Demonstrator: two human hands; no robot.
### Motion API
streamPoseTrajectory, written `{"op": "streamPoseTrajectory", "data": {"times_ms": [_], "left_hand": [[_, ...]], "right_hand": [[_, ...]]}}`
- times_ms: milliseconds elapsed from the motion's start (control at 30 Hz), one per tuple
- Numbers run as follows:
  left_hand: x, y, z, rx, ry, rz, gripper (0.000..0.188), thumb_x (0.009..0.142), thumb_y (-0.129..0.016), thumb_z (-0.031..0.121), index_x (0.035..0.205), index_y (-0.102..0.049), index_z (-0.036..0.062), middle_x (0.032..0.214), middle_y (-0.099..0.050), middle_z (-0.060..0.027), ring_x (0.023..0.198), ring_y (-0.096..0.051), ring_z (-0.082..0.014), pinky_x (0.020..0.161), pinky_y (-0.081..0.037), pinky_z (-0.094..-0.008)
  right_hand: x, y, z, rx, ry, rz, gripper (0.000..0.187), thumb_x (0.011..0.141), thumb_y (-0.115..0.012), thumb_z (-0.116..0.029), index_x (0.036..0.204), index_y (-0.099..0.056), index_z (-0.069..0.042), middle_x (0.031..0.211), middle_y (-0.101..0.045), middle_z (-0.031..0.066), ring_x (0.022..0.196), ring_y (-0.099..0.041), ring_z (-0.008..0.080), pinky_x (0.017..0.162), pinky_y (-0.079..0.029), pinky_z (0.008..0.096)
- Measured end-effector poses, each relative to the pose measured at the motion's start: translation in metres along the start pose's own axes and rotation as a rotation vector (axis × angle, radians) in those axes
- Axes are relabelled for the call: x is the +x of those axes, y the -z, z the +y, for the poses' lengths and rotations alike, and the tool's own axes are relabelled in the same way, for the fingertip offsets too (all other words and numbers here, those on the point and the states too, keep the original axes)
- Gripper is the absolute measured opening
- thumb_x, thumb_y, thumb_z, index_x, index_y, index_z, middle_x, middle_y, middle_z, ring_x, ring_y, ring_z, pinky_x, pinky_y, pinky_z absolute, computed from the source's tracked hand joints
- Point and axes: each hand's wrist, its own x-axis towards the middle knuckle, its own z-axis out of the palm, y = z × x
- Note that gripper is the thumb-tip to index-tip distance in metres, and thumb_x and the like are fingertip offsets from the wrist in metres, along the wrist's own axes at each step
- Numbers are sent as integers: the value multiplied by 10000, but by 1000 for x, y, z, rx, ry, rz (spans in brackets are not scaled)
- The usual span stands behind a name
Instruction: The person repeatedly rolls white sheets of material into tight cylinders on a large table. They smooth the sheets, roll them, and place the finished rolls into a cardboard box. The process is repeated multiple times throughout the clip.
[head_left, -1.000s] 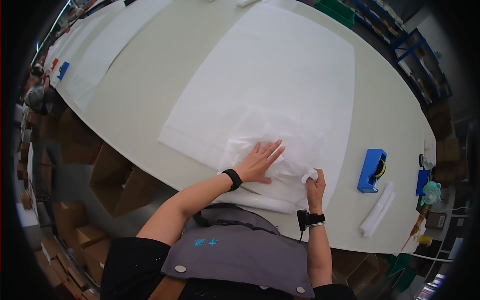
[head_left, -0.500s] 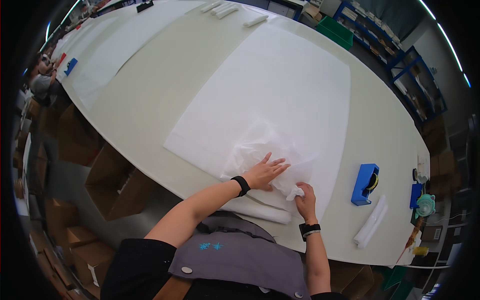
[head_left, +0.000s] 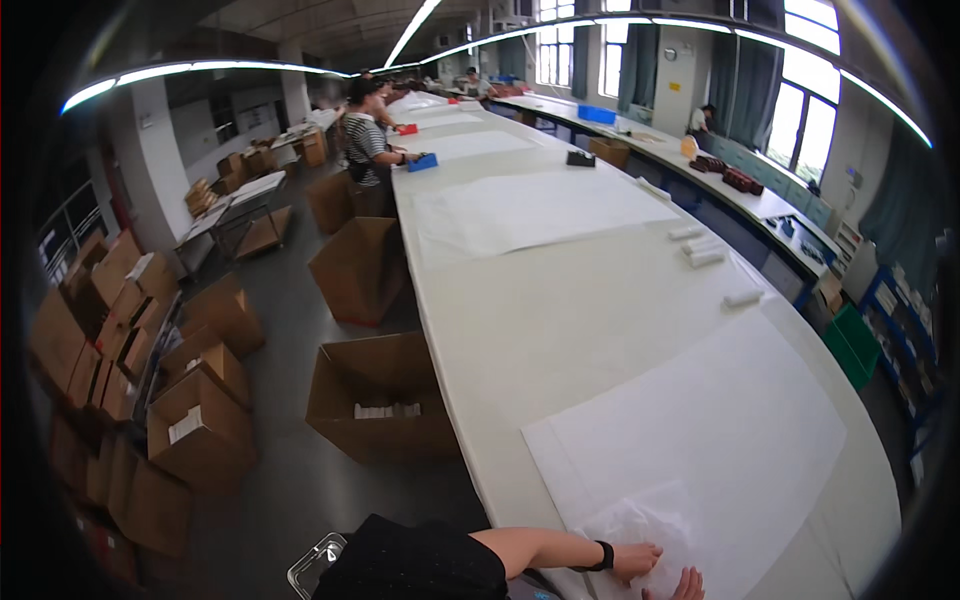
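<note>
A large white sheet [head_left: 720,410] lies flat on the pale table, and a crumpled, see-through plastic film [head_left: 640,512] rests on its near end. My left hand [head_left: 634,562], below a dark wristband, is on the film with its fingers curled in and closed on it. Close beside it, at the lower edge of the view, my right hand [head_left: 688,584] shows only its outstretched fingers, which lie at the film's near side. The rest of that hand is cut off.
Open cardboard boxes [head_left: 340,395] stand left of the table. White rolls [head_left: 742,298] lie along its far right side. Farther up are more white sheets [head_left: 540,208], a blue tape dispenser [head_left: 422,162] and a person in a striped top [head_left: 362,140]. A green bin [head_left: 852,345] stands right.
The view has swung up and left, showing the room and bringing my hands to the lower edge. My left hand has gone from spread to curled; my right from pinching the film to stretched out.
</note>
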Motion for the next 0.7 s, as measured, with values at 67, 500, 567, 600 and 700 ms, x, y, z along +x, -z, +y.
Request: {"op": "streamPoseTrajectory", "data": {"times_ms": [67, 500, 567, 600, 700], "left_hand": [[1, -7, -19, 174, 0, 20, 435, 631, -858, 411, 848, -754, 49, 1067, -667, -218, 1102, -595, -378, 987, -478, -468], [-14, -10, -7, 53, -16, 133, 367, 560, -871, 288, 801, -734, 47, 967, -675, -201, 1004, -603, -402, 930, -490, -487], [-10, -11, -5, 34, -59, 192, 349, 532, -893, 279, 754, -725, 68, 958, -676, -190, 1009, -606, -391, 926, -491, -494], [-9, -10, -5, 40, -89, 174, 351, 528, -897, 287, 749, -725, 75, 954, -676, -185, 1013, -605, -389, 923, -493, -496], [-10, -12, -13, 21, -134, 177, 351, 526, -902, 322, 733, -730, 97, 946, -676, -174, 1029, -599, -390, 912, -500, -500]], "right_hand": [[10, 2, -15, 16, 74, 122, 858, 811, -790, -458, 1482, -443, -50, 1495, -475, 204, 1424, -377, 397, 1151, -256, 599], [7, -10, -17, 128, 153, 25, 640, 891, -721, -362, 1389, -535, -5, 1374, -545, 271, 1318, -468, 442, 1096, -383, 511], [3, -23, 2, 189, 189, 63, 615, 905, -704, -357, 1382, -543, -3, 1371, -547, 271, 1314, -471, 441, 1094, -386, 510], [1, -28, 13, 221, 203, 76, 602, 913, -696, -355, 1378, -547, -2, 1369, -549, 271, 1313, -473, 441, 1093, -388, 510], [-2, -48, 41, 334, 178, 57, 566, 934, -672, -348, 1367, -559, 0, 1364, -553, 272, 1307, -477, 440, 1090, -392, 510]]}}
